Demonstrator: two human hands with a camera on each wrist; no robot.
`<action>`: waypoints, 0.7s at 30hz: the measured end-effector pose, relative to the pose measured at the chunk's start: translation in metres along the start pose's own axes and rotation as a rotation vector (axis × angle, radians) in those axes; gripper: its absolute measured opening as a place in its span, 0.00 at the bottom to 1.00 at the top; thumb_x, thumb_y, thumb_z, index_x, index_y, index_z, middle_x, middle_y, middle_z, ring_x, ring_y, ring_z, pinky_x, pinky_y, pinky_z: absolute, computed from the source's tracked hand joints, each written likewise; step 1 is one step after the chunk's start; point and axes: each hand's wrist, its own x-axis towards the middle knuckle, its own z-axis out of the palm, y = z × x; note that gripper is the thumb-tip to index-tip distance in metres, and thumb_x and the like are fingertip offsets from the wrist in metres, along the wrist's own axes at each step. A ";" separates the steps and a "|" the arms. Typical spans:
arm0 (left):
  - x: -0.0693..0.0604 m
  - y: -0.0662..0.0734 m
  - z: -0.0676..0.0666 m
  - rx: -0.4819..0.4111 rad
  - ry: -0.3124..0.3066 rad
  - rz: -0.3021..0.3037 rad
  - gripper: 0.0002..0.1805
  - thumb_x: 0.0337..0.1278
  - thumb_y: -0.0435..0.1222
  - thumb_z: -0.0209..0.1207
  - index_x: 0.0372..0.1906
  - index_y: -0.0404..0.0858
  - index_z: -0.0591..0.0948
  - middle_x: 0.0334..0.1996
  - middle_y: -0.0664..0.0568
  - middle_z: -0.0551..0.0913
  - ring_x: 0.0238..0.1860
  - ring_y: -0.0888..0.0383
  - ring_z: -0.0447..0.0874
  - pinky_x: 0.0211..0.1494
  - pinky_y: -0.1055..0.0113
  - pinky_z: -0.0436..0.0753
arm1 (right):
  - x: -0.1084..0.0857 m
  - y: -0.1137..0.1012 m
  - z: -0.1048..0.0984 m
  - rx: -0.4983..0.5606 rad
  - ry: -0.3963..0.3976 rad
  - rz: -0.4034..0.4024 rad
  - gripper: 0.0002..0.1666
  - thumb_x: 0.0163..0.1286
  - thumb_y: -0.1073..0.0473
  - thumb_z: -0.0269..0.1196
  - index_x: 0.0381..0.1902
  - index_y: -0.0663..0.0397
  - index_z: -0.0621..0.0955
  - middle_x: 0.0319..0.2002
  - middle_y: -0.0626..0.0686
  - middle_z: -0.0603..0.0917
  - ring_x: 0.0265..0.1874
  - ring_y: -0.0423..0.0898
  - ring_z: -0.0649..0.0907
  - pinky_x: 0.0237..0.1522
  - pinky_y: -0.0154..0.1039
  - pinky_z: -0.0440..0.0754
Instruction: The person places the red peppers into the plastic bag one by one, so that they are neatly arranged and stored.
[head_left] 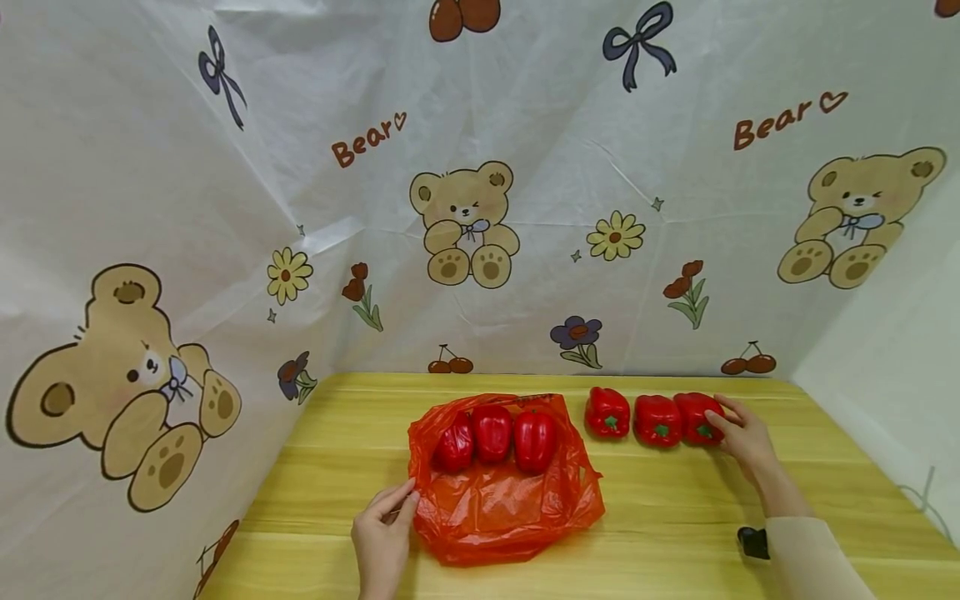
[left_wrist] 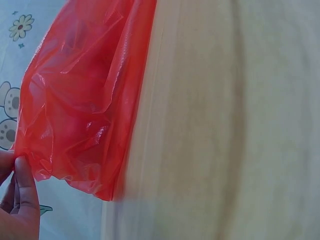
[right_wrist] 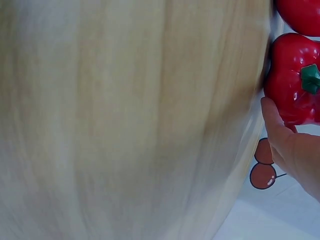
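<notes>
A red plastic bag (head_left: 495,517) lies open on the table with three red peppers (head_left: 492,433) in its back part. My left hand (head_left: 384,533) pinches the bag's left edge; in the left wrist view thumb and fingers (left_wrist: 27,187) hold the film (left_wrist: 80,110). To the right of the bag three more red peppers stand in a row, stems facing me. Around the rightmost pepper (head_left: 697,419) my right hand (head_left: 744,435) curls its thumb and fingers. The right wrist view shows this hand (right_wrist: 295,150) against the pepper's side (right_wrist: 287,75).
The left (head_left: 607,412) and middle (head_left: 657,421) peppers of the row stand beside the held one. A small black object (head_left: 752,542) lies by my right sleeve. Behind the wooden table (head_left: 675,517) hangs a bear-print sheet (head_left: 540,333). A thin cable is at the right edge.
</notes>
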 end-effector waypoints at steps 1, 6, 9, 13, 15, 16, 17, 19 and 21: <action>0.000 0.000 0.000 0.000 0.001 0.001 0.10 0.53 0.26 0.67 0.42 0.32 0.88 0.42 0.39 0.86 0.33 0.74 0.79 0.36 0.84 0.80 | 0.000 0.000 0.000 0.004 0.003 0.001 0.42 0.77 0.47 0.50 0.76 0.64 0.49 0.69 0.78 0.54 0.33 0.24 0.73 0.38 0.28 0.83; 0.000 0.000 0.000 -0.006 0.002 0.011 0.10 0.52 0.25 0.67 0.42 0.32 0.88 0.41 0.39 0.86 0.33 0.74 0.79 0.36 0.84 0.80 | -0.002 0.001 0.001 0.018 0.018 -0.006 0.42 0.77 0.48 0.50 0.76 0.65 0.49 0.69 0.78 0.54 0.33 0.23 0.73 0.39 0.29 0.84; 0.000 0.000 0.000 -0.006 -0.001 0.013 0.10 0.52 0.25 0.67 0.42 0.32 0.88 0.41 0.39 0.86 0.33 0.74 0.79 0.36 0.84 0.80 | -0.003 0.002 0.002 0.022 0.036 -0.004 0.41 0.77 0.48 0.50 0.76 0.65 0.50 0.69 0.78 0.54 0.33 0.22 0.73 0.39 0.29 0.84; 0.000 0.000 0.000 -0.007 -0.008 0.007 0.10 0.53 0.25 0.67 0.42 0.32 0.88 0.42 0.39 0.86 0.33 0.74 0.79 0.36 0.84 0.80 | -0.006 0.001 0.003 0.038 0.074 0.011 0.41 0.76 0.48 0.51 0.76 0.63 0.51 0.70 0.77 0.55 0.32 0.20 0.72 0.38 0.28 0.84; -0.001 0.001 -0.001 -0.010 -0.010 0.000 0.10 0.53 0.25 0.67 0.42 0.32 0.88 0.42 0.39 0.86 0.34 0.74 0.79 0.36 0.83 0.80 | -0.008 0.000 0.003 0.052 0.095 0.021 0.41 0.76 0.47 0.52 0.76 0.62 0.52 0.70 0.76 0.55 0.32 0.20 0.71 0.37 0.27 0.83; -0.001 0.001 -0.001 -0.010 -0.012 -0.003 0.10 0.53 0.26 0.67 0.42 0.32 0.88 0.42 0.40 0.86 0.34 0.74 0.79 0.36 0.83 0.80 | -0.009 -0.001 0.003 0.062 0.106 0.027 0.42 0.75 0.46 0.53 0.76 0.62 0.53 0.70 0.75 0.55 0.31 0.20 0.71 0.37 0.26 0.83; -0.001 0.001 -0.001 -0.011 -0.013 -0.006 0.10 0.53 0.26 0.67 0.42 0.33 0.88 0.42 0.40 0.86 0.34 0.73 0.79 0.36 0.83 0.80 | -0.010 -0.001 0.003 0.070 0.116 0.028 0.42 0.75 0.46 0.53 0.76 0.61 0.54 0.70 0.74 0.55 0.31 0.20 0.71 0.36 0.26 0.83; -0.001 0.001 -0.001 -0.010 -0.015 -0.009 0.10 0.53 0.26 0.67 0.42 0.33 0.88 0.42 0.40 0.86 0.34 0.73 0.79 0.36 0.83 0.80 | -0.013 -0.002 0.002 0.096 0.134 0.029 0.42 0.74 0.46 0.54 0.76 0.60 0.55 0.70 0.74 0.56 0.31 0.21 0.72 0.35 0.25 0.83; -0.001 0.001 -0.001 -0.012 -0.017 -0.012 0.10 0.53 0.26 0.67 0.42 0.33 0.88 0.42 0.40 0.86 0.34 0.73 0.79 0.36 0.83 0.80 | -0.018 -0.003 0.003 0.123 0.150 0.024 0.42 0.74 0.47 0.55 0.76 0.60 0.55 0.69 0.73 0.57 0.30 0.23 0.74 0.34 0.26 0.83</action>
